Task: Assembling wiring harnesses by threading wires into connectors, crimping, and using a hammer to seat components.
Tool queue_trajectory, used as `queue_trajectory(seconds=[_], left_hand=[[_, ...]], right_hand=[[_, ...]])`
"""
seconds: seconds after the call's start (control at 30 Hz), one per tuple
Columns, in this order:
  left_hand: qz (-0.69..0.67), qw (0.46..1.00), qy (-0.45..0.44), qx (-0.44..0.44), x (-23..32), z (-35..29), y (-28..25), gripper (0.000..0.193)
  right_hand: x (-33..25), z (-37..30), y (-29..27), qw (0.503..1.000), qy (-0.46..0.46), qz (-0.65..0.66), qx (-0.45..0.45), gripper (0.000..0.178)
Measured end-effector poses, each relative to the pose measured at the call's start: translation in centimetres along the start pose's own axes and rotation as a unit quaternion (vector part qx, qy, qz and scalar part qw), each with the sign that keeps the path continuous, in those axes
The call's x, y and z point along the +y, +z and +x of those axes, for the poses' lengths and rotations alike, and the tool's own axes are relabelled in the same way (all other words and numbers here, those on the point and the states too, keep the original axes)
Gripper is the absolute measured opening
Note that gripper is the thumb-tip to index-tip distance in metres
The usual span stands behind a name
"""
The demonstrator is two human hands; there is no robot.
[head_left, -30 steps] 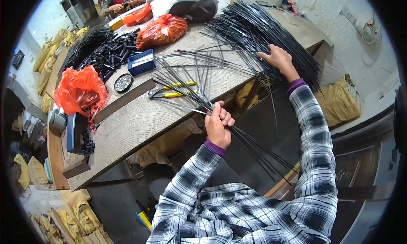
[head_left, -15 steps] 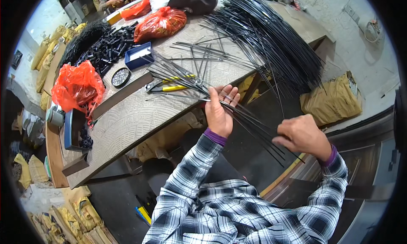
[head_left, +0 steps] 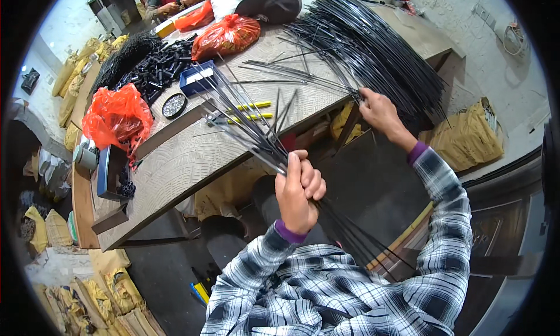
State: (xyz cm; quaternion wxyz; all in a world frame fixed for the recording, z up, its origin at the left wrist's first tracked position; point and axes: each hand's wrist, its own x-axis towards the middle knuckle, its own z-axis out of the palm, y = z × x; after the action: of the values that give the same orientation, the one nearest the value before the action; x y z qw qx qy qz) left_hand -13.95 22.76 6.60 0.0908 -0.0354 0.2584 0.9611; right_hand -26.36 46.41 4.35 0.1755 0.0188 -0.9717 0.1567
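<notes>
My left hand is closed round a bundle of thin black rods. Their upper ends fan out over the table edge, and the lower ends trail down to the right, above my lap. Farther right, my right hand reaches to the table's front edge, its fingers pinched at the ends of some loose black rods. Just beyond it lies a large heap of black rods, overhanging the table. Pliers with yellow handles lie partly behind the held bundle.
On the table are a blue box, a round black dish, short black tubes, an open red bag and a tied red bag. A person works at the far side. A yellow sack stands right.
My left hand has drawn down toward me and its fingers have closed round the rods. My right hand has moved up and left to the loose rods at the table edge.
</notes>
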Motion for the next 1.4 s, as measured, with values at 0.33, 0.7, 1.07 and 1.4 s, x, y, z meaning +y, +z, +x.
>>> queue_trajectory(seconds=[0.33,0.7,1.07,1.4], left_hand=[[0.058,0.987,0.124,-0.085,6.9,-3.6,1.6,0.021],[0.16,0.949,0.271,-0.007,17.7,-5.3,-1.4,0.034],[0.331,0.909,0.242,-0.069,23.5,0.0,2.3,0.026],[0.608,0.685,0.401,-0.023,31.0,6.7,8.8,0.02]], right_hand=[[-0.7,2.2,1.2,0.982,-0.117,-0.145,-0.009,0.022],[-0.4,4.5,4.2,0.937,-0.307,-0.164,0.015,0.028],[-29.6,-4.5,-0.7,0.713,-0.297,0.582,-0.253,0.045],[-39.4,8.4,2.6,0.665,-0.338,0.666,-0.006,0.016]])
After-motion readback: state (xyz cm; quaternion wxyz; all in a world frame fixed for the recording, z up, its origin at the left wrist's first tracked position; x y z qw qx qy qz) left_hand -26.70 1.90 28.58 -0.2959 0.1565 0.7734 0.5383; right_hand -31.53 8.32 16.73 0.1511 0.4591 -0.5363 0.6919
